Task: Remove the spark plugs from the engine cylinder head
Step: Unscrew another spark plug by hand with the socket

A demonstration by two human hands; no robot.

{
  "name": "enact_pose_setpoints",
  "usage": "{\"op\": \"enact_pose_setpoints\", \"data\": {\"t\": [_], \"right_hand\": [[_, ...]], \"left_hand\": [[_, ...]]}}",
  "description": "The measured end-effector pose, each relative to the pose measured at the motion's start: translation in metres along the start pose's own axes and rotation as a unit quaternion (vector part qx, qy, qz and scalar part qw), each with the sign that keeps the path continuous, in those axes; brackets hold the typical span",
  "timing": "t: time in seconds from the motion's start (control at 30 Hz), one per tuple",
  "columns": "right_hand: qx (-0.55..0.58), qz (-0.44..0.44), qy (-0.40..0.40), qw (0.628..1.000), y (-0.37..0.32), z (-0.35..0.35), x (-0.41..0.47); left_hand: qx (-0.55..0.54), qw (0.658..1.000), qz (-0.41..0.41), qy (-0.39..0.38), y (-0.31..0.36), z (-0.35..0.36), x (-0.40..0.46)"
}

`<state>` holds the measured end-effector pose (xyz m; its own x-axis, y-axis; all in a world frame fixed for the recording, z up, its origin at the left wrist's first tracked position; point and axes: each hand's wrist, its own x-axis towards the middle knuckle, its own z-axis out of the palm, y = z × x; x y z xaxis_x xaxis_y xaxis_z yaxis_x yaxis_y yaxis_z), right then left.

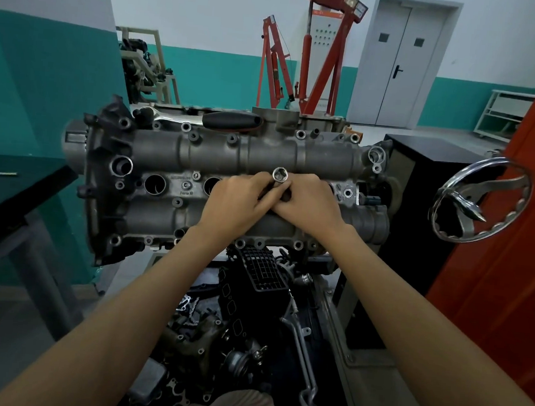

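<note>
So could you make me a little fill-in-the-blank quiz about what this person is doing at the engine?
1. Both hands, the left hand and the right hand, hold a metal ____ whose open hexagonal end faces up.
2. The black-handled ratchet lies on the ____ edge of the cylinder head.
3. The chrome handwheel is to the ____ of the engine.

Missing words: socket; far; right

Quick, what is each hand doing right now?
Left hand: fingers curled round the shiny metal socket tube.
Right hand: grips the same socket tube from the other side.
</note>
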<state>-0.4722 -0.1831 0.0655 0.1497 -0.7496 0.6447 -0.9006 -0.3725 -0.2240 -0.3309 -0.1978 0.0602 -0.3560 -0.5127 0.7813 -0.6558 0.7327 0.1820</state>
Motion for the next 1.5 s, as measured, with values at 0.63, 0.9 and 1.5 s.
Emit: {"op": "enact_pose_setpoints", "data": {"t": [0.63, 0.9, 1.5], "right_hand": [[-0.016, 0.008, -0.023, 1.0, -0.0006, -0.0008, 0.0007], [0.016, 0.014, 0.004, 1.0, -0.0001, -0.0014, -0.0001], [-0.02, -0.009, -0.024, 0.999, -0.0049, -0.003, -0.0016]], "left_hand": [[-0.022, 0.999, 0.026, -0.038, -0.0028, 0.0025, 0.0002], [-0.04, 0.998, 0.0, -0.039, -0.0002, -0.0004, 0.0004], [-0.023, 0.999, -0.013, -0.037, -0.0001, 0.003, -0.0004]]}}
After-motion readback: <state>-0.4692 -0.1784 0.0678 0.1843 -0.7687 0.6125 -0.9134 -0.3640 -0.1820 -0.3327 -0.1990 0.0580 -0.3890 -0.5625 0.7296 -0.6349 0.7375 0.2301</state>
